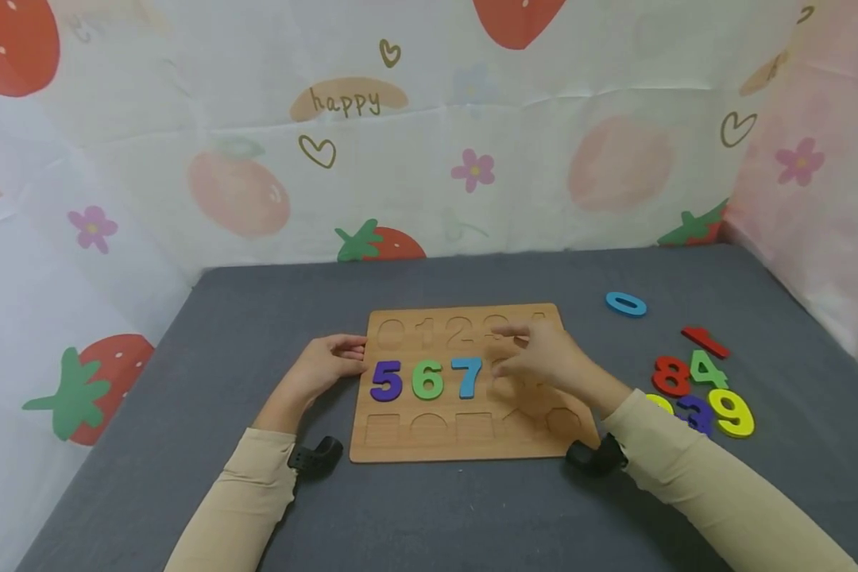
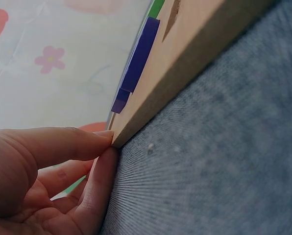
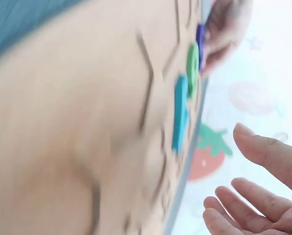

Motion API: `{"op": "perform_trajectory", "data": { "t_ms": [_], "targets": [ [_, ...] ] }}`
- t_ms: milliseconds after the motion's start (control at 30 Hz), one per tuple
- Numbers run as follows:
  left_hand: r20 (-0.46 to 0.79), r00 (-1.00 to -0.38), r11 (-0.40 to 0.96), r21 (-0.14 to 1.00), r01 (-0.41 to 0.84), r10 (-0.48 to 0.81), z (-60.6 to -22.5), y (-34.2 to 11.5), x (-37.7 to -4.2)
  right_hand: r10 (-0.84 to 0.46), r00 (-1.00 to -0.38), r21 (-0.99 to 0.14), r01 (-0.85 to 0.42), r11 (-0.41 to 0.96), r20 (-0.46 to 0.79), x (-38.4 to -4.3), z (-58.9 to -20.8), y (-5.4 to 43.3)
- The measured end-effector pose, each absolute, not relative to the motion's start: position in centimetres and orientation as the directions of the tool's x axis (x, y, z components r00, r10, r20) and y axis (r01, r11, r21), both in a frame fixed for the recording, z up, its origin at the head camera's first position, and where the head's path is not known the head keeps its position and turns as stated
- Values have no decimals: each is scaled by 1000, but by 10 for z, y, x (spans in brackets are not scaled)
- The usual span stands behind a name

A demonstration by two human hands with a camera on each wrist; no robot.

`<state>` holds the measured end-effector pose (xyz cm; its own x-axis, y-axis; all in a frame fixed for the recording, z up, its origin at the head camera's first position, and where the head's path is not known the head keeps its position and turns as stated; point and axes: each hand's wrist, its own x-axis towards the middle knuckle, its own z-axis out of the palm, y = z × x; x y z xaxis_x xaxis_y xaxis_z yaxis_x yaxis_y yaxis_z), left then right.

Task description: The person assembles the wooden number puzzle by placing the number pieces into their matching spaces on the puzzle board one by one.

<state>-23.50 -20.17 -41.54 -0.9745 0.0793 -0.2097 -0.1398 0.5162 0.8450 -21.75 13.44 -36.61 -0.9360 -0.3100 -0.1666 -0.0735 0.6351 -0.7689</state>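
A wooden number puzzle board (image 1: 415,429) lies on the grey cloth, with a purple 5 (image 1: 386,381), a green 6 (image 1: 427,380) and a blue 7 (image 1: 466,377) in its middle row. My left hand (image 1: 323,365) pinches the board's left edge between thumb and fingers, as the left wrist view shows. Over the right part of the board hovers my right hand (image 1: 546,357), its thumb and fingers apart and nothing between them. In the right wrist view that hand (image 3: 263,196) is spread beside the blue 7 (image 3: 180,115), not touching it.
Loose numbers lie right of the board: a blue 0 (image 1: 625,304), red 1 (image 1: 705,342), red 8 (image 1: 670,376), green 4 (image 1: 708,369), yellow 9 (image 1: 732,413) and purple 3 (image 1: 697,415). A yellow piece (image 1: 660,403) is partly hidden by the right sleeve. A printed curtain (image 1: 429,191) stands behind.
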Motion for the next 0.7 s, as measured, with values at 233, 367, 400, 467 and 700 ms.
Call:
{"op": "perform_trajectory", "data": {
  "t_ms": [233, 367, 400, 467, 700],
  "targets": [
    [-213, -974, 518, 843, -143, 79, -414, -201, -234, -220, -964, -753, -32, 657, -150, -230, -349, 183],
    [-213, -974, 512, 847, -145, 77, -414, -201, -234, -186, -969, -754, 2, 656, -165, -237, -340, 208],
    [-213, -974, 512, 846, -145, 77, -414, -201, -234, -179, -970, -757, 8, 653, -165, -239, -338, 214],
    [-214, -974, 509, 848, -146, 77, -414, -201, -234, -162, -974, -752, 15, 659, -161, -243, -335, 226],
    [-220, -972, 501, 852, -151, 80, -414, -201, -235, -63, -980, -795, 112, 597, -186, -263, -340, 256]
  ]
}}
